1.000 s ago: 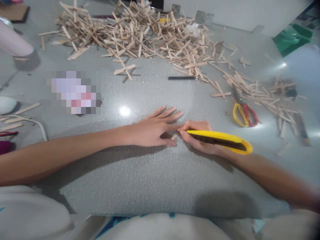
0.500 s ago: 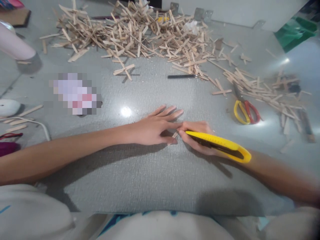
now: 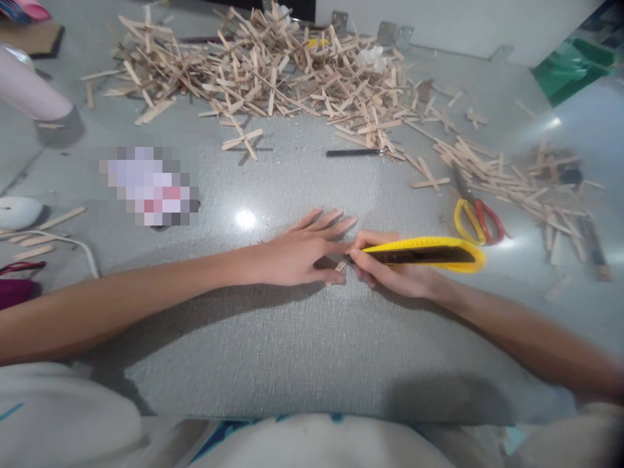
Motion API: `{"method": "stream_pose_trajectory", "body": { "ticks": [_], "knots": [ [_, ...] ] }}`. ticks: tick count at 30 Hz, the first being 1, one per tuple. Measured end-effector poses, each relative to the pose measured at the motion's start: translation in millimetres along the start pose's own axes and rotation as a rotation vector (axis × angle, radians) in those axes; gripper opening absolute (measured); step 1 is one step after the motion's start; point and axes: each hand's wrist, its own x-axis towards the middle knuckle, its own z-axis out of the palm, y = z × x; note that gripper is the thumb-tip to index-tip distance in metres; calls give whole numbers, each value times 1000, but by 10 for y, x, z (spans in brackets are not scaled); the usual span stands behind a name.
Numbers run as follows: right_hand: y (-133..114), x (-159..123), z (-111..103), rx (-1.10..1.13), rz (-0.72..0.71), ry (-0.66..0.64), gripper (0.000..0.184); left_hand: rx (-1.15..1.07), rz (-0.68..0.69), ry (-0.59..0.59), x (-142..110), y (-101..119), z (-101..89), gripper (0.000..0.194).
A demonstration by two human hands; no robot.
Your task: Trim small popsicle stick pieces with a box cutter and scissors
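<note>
At the grey table (image 3: pixel 273 351) near a white panel (image 3: pixel 439 26), left fingers (image 3: pixel 341 226) splay, right fingers (image 3: pixel 366 262) grip a cutter (image 3: pixel 424 253).

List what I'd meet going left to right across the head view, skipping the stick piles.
White mouse → pixelated object → left hand → right hand gripping a yellow cutter → red-and-yellow scissors → green item at the upper right.

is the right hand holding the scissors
No, the right hand grips a yellow utility knife, while the scissors lie apart from it on the table.
</note>
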Motion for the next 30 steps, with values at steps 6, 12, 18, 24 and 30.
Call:
{"method": "stream_pose_trajectory", "body": {
  "ticks": [6, 12, 18, 24, 30],
  "knots": [
    [61, -17, 9, 110, 42, 10, 37, 0, -6, -3, 5, 6, -5, 65],
    [60, 12, 6, 214, 88, 4, 38, 2, -25, -15, 11, 10, -17, 69],
    [27, 61, 24, 257, 99, 6, 42, -21, -24, -1, 14, 2, -11, 67],
    [6, 62, 36, 243, 59, 75, 43, -35, -23, -2, 5, 4, -25, 70],
    [38, 18, 1, 40, 9, 66, 37, -16, -5, -1, 8, -2, -20, 70]
  ]
}}
